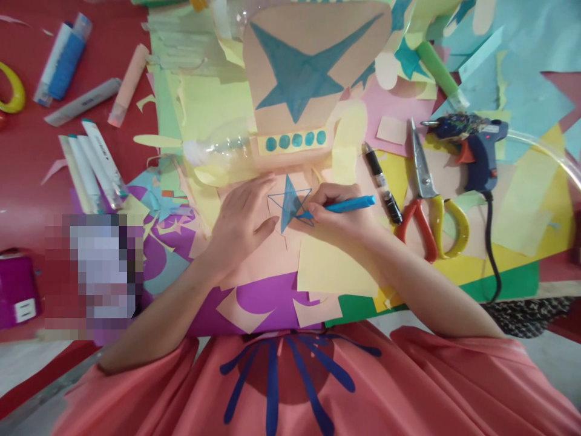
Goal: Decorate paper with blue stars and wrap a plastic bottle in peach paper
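Note:
My right hand (338, 209) grips a blue marker (351, 204), its tip touching a peach paper sheet (258, 254). On that sheet is a star drawing (290, 203), outlined in blue and coloured in partway across its middle. My left hand (242, 221) lies flat on the sheet just left of the star, fingers stretched out and thumb apart. Behind both hands lies a clear plastic bottle (222, 148), wrapped in peach paper with a yellow strip of teal dots (296, 142). Beyond it, a large teal star (302, 66) shows on a peach piece.
Right of my hand are a black marker (382, 181), scissors (426, 181) with red and yellow handles, and a glue gun (481, 145) with its cord. Several markers (93, 163) lie at left. Paper scraps (247, 309) cover much of the table. A blurred patch (102, 266) hides something.

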`<state>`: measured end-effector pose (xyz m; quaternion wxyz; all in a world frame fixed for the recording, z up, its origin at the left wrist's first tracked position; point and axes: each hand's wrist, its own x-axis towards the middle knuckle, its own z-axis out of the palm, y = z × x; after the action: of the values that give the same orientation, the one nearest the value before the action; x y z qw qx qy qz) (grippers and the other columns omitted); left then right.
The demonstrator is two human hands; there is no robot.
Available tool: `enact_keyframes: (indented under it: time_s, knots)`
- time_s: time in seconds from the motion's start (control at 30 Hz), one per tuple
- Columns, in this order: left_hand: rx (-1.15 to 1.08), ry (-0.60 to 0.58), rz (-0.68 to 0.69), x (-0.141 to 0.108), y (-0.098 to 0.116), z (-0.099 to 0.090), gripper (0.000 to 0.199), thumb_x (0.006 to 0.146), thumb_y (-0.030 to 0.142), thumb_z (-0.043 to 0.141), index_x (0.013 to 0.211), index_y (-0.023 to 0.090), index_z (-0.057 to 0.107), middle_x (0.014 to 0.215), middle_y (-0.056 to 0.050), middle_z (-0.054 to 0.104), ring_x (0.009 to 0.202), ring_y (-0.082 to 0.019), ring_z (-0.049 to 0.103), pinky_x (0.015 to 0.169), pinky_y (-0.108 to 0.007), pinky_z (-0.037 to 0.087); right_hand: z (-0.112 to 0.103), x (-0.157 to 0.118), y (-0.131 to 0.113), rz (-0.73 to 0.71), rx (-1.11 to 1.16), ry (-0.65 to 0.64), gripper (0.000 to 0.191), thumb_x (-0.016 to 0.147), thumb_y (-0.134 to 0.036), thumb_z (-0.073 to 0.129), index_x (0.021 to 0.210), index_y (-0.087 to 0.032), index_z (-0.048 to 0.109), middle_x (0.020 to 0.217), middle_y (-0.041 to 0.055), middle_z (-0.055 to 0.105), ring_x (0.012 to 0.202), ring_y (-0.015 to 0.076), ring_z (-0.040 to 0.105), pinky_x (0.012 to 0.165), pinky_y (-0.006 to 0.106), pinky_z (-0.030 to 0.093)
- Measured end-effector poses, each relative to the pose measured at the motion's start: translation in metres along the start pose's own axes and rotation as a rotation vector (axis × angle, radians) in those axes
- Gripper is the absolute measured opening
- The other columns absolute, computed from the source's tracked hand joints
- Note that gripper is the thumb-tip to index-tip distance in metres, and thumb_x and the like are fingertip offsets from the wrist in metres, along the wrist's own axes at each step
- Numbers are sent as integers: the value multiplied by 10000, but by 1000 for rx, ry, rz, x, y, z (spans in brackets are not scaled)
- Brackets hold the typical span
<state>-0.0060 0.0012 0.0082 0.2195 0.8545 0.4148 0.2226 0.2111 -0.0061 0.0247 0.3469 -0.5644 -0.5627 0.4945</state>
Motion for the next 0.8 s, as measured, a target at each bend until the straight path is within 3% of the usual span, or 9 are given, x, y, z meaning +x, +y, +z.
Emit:
enact_keyframes:
  time_s: [0.27,0.43,0.57,0.8]
  knots:
    - [-1,-1,-18,1,0,0,551,936,241,559,1444,286,350,1463,-99,543,1355,-254,525,1118,-453,461,-1,0,-1,6,22,-30,211,731,-220,610,552,-201,498,584,2,596,595,123,544,574,267,419]
    - [-16,-6,-9,1,-1,0,555,935,241,559,1450,271,353,1471,-106,534,1355,-257,522,1131,-447,445,-2,0,-3,1,-26,24,212,731,-203,591,546,-205,489,533,-19,544,561,108,488,551,253,397]
    - [-16,6,-11,0,-2,2,555,935,246,563,1450,271,356,1469,-105,536,1358,-259,518,1130,-447,443,-3,0,-6,18,-29,-34,234,729,-189,582,525,-205,470,548,-11,566,571,110,508,565,258,416]
    - [0,29,6,-1,-4,4,547,934,242,568,1439,260,357,1456,-109,545,1335,-257,535,1109,-442,464,-5,1,-7,7,-40,-2,213,746,-178,586,558,-208,493,540,-20,541,569,112,505,562,262,405]
